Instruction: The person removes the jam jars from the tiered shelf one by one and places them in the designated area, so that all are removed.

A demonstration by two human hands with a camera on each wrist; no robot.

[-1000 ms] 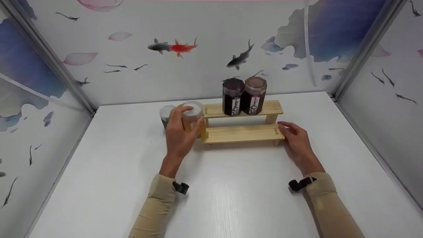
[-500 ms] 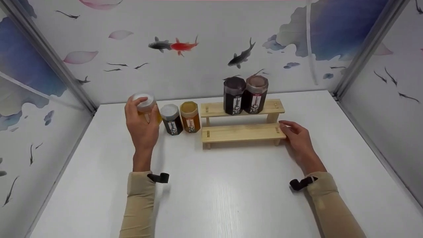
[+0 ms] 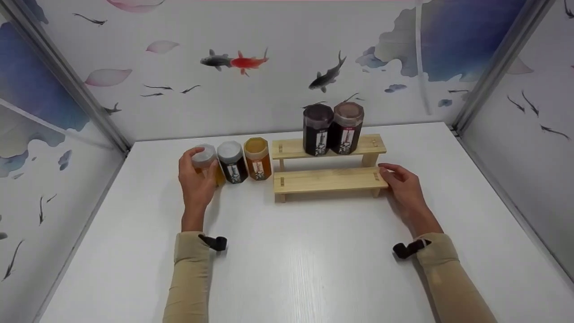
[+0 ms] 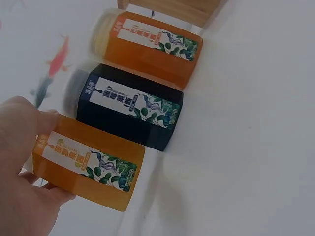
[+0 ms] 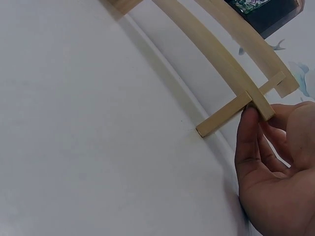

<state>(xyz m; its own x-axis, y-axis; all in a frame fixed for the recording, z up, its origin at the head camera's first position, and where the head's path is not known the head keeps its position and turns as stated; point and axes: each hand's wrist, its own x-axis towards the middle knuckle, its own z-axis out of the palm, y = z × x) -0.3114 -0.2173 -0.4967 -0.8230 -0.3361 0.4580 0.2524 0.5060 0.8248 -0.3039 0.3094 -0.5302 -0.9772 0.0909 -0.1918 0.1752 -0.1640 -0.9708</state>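
My left hand grips a yellow-orange jar with a whitish lid, fingers and thumb round its upper part. Beside it stands a dark jar with a pale lid, then an orange jar nearest the rack. All three are in a row on the white table, labels facing the front. With thumb and fingers, my right hand pinches the right end of the lower shelf of a two-step wooden rack. Two dark jars, one black-lidded and one brown-lidded, stand side by side on the upper shelf.
The white table ends at a back wall painted with fish and petals. Side walls with metal corner posts flank it. The rack's short legs rest on the table.
The left hand has carried the yellow-orange jar leftward from beside the rack, then lowered it next to the dark jar. The right hand stays at the rack's end.
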